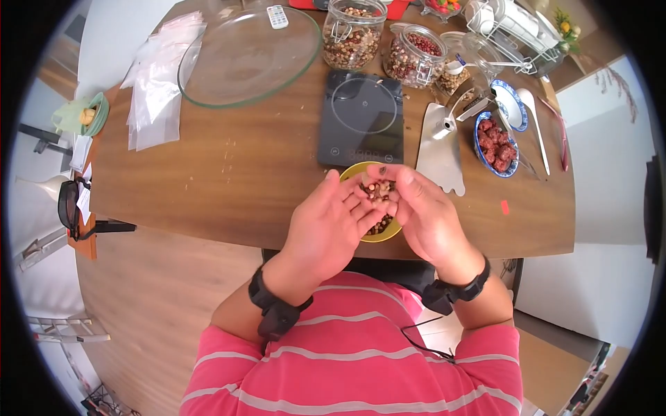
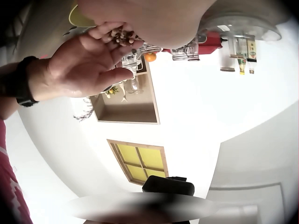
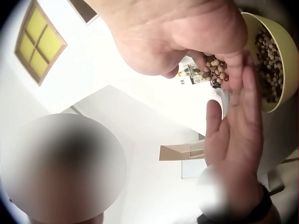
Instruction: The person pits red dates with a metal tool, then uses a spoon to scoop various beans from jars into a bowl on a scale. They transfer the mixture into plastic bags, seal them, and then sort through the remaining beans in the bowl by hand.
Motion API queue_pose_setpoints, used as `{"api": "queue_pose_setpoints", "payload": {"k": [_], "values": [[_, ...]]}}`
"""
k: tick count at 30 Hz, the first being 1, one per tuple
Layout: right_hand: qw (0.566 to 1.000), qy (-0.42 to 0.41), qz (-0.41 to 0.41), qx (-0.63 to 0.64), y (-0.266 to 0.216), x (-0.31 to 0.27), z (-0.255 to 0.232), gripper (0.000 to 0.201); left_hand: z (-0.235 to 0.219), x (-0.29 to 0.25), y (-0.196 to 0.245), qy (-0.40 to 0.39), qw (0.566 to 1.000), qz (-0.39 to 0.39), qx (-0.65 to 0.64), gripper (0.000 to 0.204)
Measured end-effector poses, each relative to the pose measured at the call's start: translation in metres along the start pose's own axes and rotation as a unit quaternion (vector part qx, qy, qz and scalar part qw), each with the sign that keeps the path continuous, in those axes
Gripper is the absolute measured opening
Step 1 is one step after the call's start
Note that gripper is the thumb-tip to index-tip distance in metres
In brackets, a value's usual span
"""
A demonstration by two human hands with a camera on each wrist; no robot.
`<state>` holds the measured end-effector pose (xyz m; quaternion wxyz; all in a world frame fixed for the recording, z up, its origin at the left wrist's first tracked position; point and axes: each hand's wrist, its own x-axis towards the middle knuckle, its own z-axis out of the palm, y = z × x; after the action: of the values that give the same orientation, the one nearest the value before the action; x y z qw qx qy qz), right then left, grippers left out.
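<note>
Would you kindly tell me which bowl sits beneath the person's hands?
The round yellow bowl; unlike it, the two blue-and-white patterned bowls stand farther right.

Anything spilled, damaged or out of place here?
A white remote control lies by the far rim of the glass dish, odd among food things. Pale flecks, possibly crumbs, dot the wooden tabletop, and a red scrap lies there like stray litter. I see none of the beans or nuts spilled beside the yellow bowl.

Smooth, plastic-looking bowl (image 3: 290, 56) (the table (image 1: 229, 180), wood-grained).
</note>
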<state>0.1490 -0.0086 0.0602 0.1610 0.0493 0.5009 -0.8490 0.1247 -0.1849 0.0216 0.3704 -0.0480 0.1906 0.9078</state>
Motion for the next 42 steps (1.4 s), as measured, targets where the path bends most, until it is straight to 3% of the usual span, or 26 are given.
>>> {"api": "queue_pose_setpoints", "payload": {"k": [2, 8, 18, 20, 24, 26, 27, 29, 30, 32, 42], "values": [[0.997, 0.008, -0.065, -0.047, 0.006, 0.000, 0.001, 0.053, -0.002, 0.006, -0.006, 0.015, 1.000, 0.015, -0.002, 0.054], [0.990, 0.042, -0.129, -0.046, 0.008, 0.002, 0.004, 0.057, 0.002, 0.014, -0.010, 0.019, 0.999, 0.039, -0.029, 0.047], [0.978, 0.001, -0.170, -0.118, 0.012, 0.005, -0.005, 0.057, 0.010, 0.010, -0.003, 0.073, 0.996, 0.037, -0.019, 0.043], [0.968, -0.015, -0.214, -0.130, 0.009, 0.005, -0.009, 0.056, 0.008, 0.007, 0.000, 0.070, 0.997, 0.041, -0.014, 0.044], [0.965, 0.027, -0.229, -0.125, 0.012, 0.001, -0.017, 0.045, 0.005, 0.001, 0.012, 0.050, 0.998, 0.045, 0.009, 0.046], [0.925, 0.087, -0.220, -0.299, 0.013, -0.001, -0.022, 0.024, 0.001, 0.000, 0.016, 0.043, 0.998, 0.049, 0.008, 0.044], [0.925, 0.086, -0.220, -0.299, 0.014, 0.001, -0.023, 0.024, 0.000, -0.001, 0.017, 0.035, 0.998, 0.051, 0.006, 0.044], [0.804, 0.058, -0.327, -0.494, 0.014, 0.006, -0.023, 0.017, -0.002, -0.001, 0.017, 0.042, 0.998, 0.053, 0.003, 0.044], [0.804, 0.059, -0.327, -0.494, 0.012, 0.008, -0.022, 0.017, -0.002, -0.001, 0.017, 0.049, 0.997, 0.054, 0.001, 0.045], [0.714, 0.051, -0.377, -0.588, 0.004, 0.011, -0.017, 0.027, 0.000, 0.000, 0.017, 0.047, 0.998, 0.045, 0.000, 0.046], [0.661, -0.036, -0.320, -0.678, -0.013, 0.015, -0.002, 0.030, -0.004, -0.004, 0.015, 0.045, 0.998, 0.034, 0.024, 0.053]]}}
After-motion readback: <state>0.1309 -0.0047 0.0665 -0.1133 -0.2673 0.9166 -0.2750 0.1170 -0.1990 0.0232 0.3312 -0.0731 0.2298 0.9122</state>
